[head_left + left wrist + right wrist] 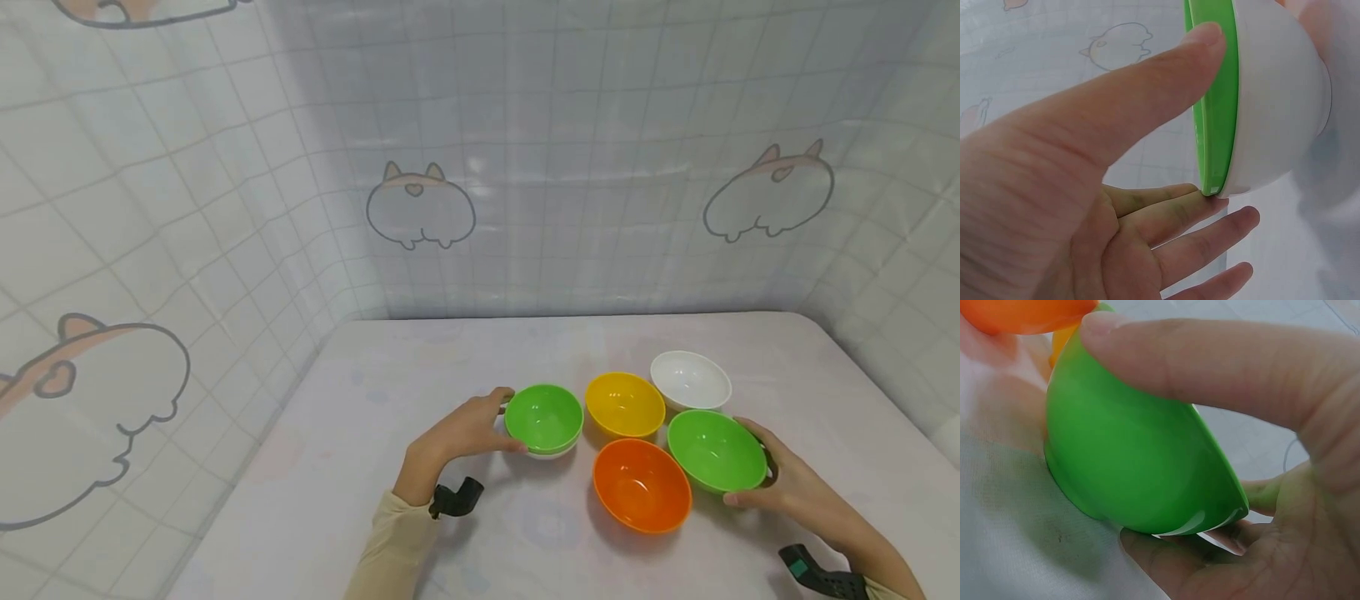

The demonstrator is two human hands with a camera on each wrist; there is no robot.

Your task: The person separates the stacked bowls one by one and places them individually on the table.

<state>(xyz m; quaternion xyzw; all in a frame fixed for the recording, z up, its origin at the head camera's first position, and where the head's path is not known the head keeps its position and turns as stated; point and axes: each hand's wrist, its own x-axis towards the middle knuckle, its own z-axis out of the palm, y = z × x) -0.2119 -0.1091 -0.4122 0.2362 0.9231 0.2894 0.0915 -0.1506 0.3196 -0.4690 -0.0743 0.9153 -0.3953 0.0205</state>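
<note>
A smaller green bowl [544, 419] sits nested in a white bowl [1279, 100]; only its green rim band shows above the white wall in the left wrist view. My left hand [474, 427] pinches this green bowl at its rim, thumb on the near side and fingers on the far side. On the right, my right hand [780, 472] grips a larger green bowl [717, 452] from its right side. In the right wrist view, the thumb [1166, 356] lies across its wall near the rim, with the other fingers round the opposite side.
Between the two green bowls stand an orange bowl [642, 486] in front and a yellow bowl [625, 405] behind. Another white bowl [691, 380] is at the back right. A pale cloth covers the table [420, 358], with tiled-pattern curtains [570, 167] around it.
</note>
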